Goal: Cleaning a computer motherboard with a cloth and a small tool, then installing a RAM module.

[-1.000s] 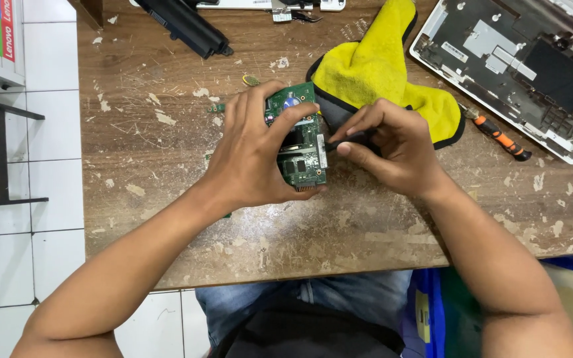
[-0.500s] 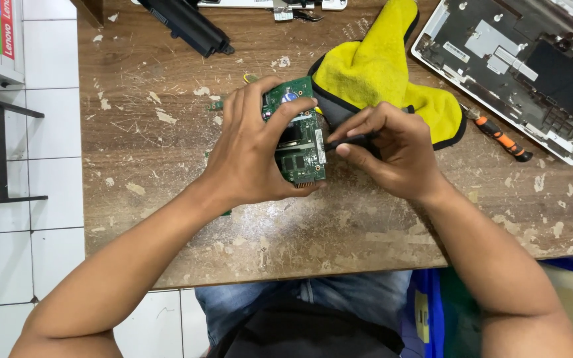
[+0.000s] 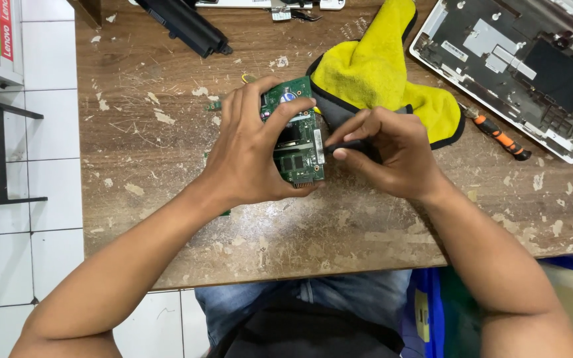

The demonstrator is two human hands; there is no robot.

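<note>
Scarred and paint-flecked, a wooden desk [image 3: 167, 166] beside white floor tiles is serving as the workbench. A person's left hand [image 3: 250, 156] is gripping a green circuit board [image 3: 298, 142], its fingers [image 3: 293, 111] wrapping over the top edge and the thumb pressing at the lower edge, so the board is standing slightly off the desk with its long axis running away from the person. The right hand [image 3: 386, 156] is pinching a dark slim tool [image 3: 356, 147] between thumb and fingertips; the tool is lying crosswise to the board, its tip meeting the board's right edge, just left of those fingers. A yellow cloth [image 3: 379, 73] is lying just beyond the right hand's fingers, an orange-handled screwdriver [image 3: 499, 138] farther right, near an opened laptop shell [image 3: 518, 66]. A black battery bar [image 3: 184, 26] is resting well beyond the left hand's fingers.
</note>
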